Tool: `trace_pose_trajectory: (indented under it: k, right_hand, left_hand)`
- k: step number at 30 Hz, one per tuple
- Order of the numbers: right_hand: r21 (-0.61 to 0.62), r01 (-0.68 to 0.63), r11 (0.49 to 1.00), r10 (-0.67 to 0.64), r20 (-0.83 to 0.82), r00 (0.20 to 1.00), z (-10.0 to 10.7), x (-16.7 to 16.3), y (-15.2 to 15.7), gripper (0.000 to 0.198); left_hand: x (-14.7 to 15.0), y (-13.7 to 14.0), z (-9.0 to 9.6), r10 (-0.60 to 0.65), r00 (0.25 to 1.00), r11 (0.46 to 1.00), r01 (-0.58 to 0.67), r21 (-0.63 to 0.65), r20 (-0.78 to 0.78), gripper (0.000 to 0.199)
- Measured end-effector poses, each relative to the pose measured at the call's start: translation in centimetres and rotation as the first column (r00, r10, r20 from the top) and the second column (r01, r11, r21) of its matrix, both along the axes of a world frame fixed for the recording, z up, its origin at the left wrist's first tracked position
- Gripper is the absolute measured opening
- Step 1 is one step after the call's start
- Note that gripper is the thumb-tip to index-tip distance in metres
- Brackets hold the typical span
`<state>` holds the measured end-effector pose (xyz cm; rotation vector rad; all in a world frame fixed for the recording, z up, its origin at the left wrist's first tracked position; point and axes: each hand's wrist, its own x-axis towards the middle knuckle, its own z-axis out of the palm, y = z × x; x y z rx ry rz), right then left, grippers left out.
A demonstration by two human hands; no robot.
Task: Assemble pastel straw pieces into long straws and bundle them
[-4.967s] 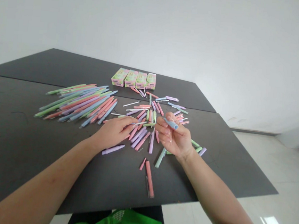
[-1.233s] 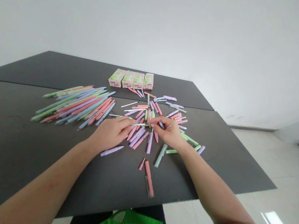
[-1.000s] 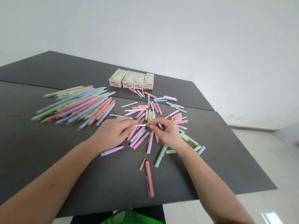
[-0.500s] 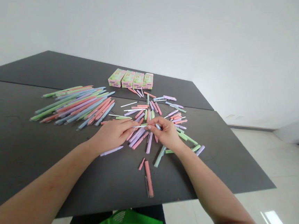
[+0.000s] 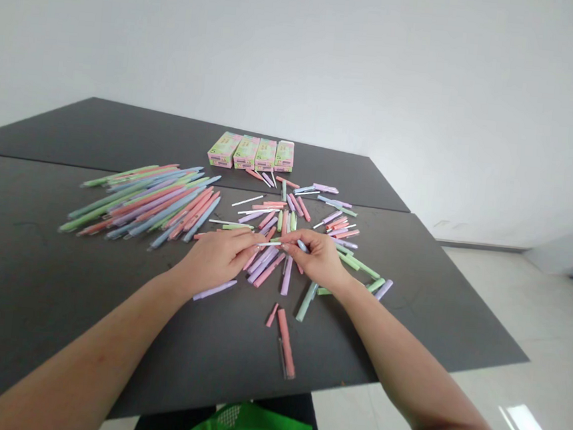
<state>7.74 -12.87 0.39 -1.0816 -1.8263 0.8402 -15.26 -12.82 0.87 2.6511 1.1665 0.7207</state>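
Between my two hands stretches a thin white pen refill (image 5: 270, 243), held level over the table. My left hand (image 5: 219, 254) is closed, its thumb and fingers pinching the left end. The right end is in the pinch of my right hand (image 5: 321, 258). A light blue pen part (image 5: 303, 246) pokes out from the right hand's curled fingers. Underneath and around the hands lie loose pen parts in pink, purple, green and blue, such as a purple barrel (image 5: 286, 276). A purple pen piece (image 5: 214, 290) lies just below my left hand.
On the left is a heap of capped-looking coloured pens (image 5: 152, 203). Several green and pink boxes (image 5: 222, 150) stand in a row at the back. Near the front edge of the dark table (image 5: 193, 367) lie a pink barrel (image 5: 285, 342) and a small pink piece (image 5: 272, 315).
Both hands stay almost in place, still pinching the white refill. Only very slight shifts of the hands show; the parts on the table have not moved.
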Motion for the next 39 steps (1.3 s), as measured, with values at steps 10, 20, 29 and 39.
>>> trace_pose_trajectory:
  k: [10, 20, 29, 39]
  right_hand:
    - [-0.134, -0.042, 0.990, 0.018, -0.173, 0.985, -0.1, 0.2, 0.1, 0.030]
    - [-0.440, -0.061, 0.896, -0.215, -0.551, 0.807, 0.5, 0.3, 1.2, 0.017]
    - [-0.316, -0.045, 0.948, -0.173, -0.626, 0.761, 0.7, 1.1, 1.7, 0.019]
    - [-0.261, 0.006, 0.965, -0.166, -0.597, 0.785, 0.3, 1.2, 1.5, 0.025]
  left_hand:
    - [-0.1, 0.2, -0.1, 0.009, 1.000, 0.999, -0.009, -0.036, -0.011, 0.032]
    - [-0.3, 0.3, -0.3, 0.048, 0.999, 0.998, -0.049, -0.038, -0.014, 0.033]
    - [-0.6, 0.4, -0.6, 0.046, 0.999, 0.999, -0.045, -0.012, 0.011, 0.032]
    - [-0.7, 0.3, -0.1, 0.102, 0.994, 0.995, -0.102, -0.015, 0.026, 0.033]
